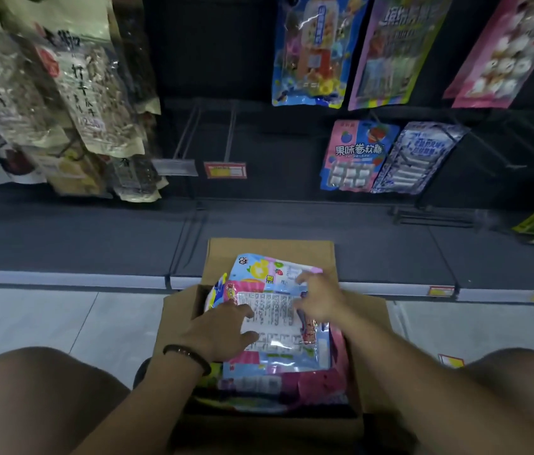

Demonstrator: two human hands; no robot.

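An open cardboard box (270, 249) stands on the floor between my knees, filled with colourful candy packets. The top packet (278, 326) lies back side up, showing white printed text. My left hand (223, 328), with a dark bead bracelet on the wrist, rests on the packet's left part with its fingers spread over it. My right hand (319, 298) lies on the packet's upper right part, fingers reaching onto it. Whether either hand pinches the packet is unclear.
A dark shelf unit rises ahead, with bare wire hooks (193, 133) and price tags (225, 170) at the middle. Seed bags (91, 93) hang at the left, candy packets (357, 156) at the right. The low shelf edge (62, 279) runs just behind the box. Grey floor tiles lie around it.
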